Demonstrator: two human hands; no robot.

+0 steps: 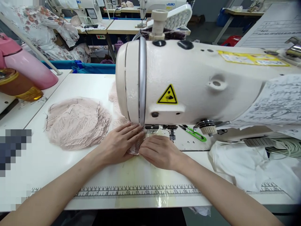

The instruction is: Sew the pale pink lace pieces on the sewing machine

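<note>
Under the head of a cream sewing machine (188, 81), a piece of pale pink lace fabric (134, 148) lies between my two hands. My left hand (123, 139) rests on the fabric with its fingers stretched out flat toward the needle area. Curled and pressed together, the fingers of my right hand (162, 152) pinch the fabric's near edge, just right of the left hand. The needle itself is hidden behind the machine head and my fingers. More pink lace pieces (76, 122) are heaped left of my left hand.
Green-handled thread snips (194, 134) lie right of the needle area. White cloth (237, 160) and a bundle of pale green cord (285, 147) sit at the right. A pink bottle (28, 64) and an amber container (20, 84) stand left. A printed ruler (141, 192) runs along the front edge.
</note>
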